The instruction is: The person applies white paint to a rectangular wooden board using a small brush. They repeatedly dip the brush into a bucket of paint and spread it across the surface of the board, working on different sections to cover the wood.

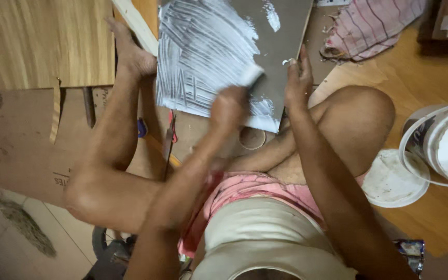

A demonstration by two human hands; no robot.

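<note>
A grey board (281,31) lies tilted in front of me, its left part covered with streaked white paste (198,52). My left hand (228,108) is closed around a small white spreader (251,75) that rests on the pasted surface. My right hand (298,78) lies flat against the board's right edge, with white paste on a fingertip. My bare legs are folded under the board, the left foot (130,52) beside its left edge.
An open white bucket of paste (436,140) stands at the right, its smeared lid (395,179) beside it on the wooden floor. A striped pink cloth (369,23) lies top right. Wood panels (42,41), cardboard (16,140) and a tape roll (252,137) lie around my legs.
</note>
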